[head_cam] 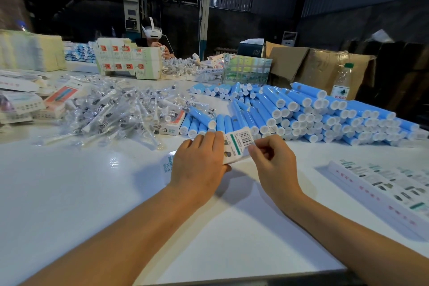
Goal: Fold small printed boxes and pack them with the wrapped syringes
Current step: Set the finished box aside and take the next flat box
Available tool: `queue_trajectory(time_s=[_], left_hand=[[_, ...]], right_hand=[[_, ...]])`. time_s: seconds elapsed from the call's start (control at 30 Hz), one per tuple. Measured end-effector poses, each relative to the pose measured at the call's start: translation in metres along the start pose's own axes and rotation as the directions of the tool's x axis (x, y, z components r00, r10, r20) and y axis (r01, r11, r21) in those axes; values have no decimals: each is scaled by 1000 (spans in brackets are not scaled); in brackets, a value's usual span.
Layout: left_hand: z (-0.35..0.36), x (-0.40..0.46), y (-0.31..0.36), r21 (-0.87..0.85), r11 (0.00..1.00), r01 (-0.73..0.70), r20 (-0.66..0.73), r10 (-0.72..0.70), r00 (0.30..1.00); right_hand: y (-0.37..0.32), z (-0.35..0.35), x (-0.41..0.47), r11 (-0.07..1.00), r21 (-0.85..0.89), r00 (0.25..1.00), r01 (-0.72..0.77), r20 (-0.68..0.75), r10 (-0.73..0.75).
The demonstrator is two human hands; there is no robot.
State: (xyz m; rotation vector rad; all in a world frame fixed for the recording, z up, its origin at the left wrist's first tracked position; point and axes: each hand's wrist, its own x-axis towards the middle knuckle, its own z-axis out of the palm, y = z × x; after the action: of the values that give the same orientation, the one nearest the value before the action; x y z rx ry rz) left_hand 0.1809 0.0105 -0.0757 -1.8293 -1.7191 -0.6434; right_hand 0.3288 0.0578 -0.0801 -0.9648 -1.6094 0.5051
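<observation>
A small white printed box (pixel 236 146) with a barcode and a green stripe sits between my hands, just above the white table (pixel 81 193). My left hand (pixel 199 165) grips its left part, fingers curled over the top. My right hand (pixel 271 158) pinches the box's right end near the barcode. A heap of clear-wrapped syringes (pixel 111 111) lies to the left, beyond my hands. Whether the box holds anything is hidden.
Blue tubes with white caps (pixel 301 111) are piled behind and right of my hands. A row of flat printed box blanks (pixel 390 190) lies at the right. Folded boxes (pixel 25 104) sit far left. Another person (pixel 153 37) works across the table, beside a water bottle (pixel 342 83) and cardboard cartons.
</observation>
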Motion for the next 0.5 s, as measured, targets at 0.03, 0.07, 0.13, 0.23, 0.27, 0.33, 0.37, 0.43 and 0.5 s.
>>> queue_trajectory(time_s=[0.03,0.07,0.13,0.23,0.27,0.33,0.37,0.43,0.5], left_hand=[[1,0,0,-8,1000,0,15,0,1000],[3,0,-1,-16,1000,-4,28,4,1000],[7,2,-7,-44,999,5,33,-3,999],[5,2,-13,-76,995,-67,127,76,989],[2,2,-15,-96,988,-120,167,134,977],[-4,-2,-18,-169,956,-239,146,264,953],[-3,-4,-19,-187,942,-278,109,301,947],[2,-2,-19,-249,914,-319,-18,325,945],[14,2,-21,-285,903,-322,-136,295,946]], right_hand=[[1,0,1,1000,10,1000,-6,5,6],[2,1,2,1000,8,1000,-9,13,9],[4,1,3,999,-37,999,14,41,-13],[-1,-7,3,955,-198,955,222,241,-172],[-4,-11,2,904,-250,898,346,367,-242],[-10,-17,1,716,-349,746,605,564,-355],[-14,-19,0,634,-374,691,677,621,-371],[-20,-28,-1,575,-407,663,710,662,-349],[-20,-45,-3,579,-459,715,674,601,-357]])
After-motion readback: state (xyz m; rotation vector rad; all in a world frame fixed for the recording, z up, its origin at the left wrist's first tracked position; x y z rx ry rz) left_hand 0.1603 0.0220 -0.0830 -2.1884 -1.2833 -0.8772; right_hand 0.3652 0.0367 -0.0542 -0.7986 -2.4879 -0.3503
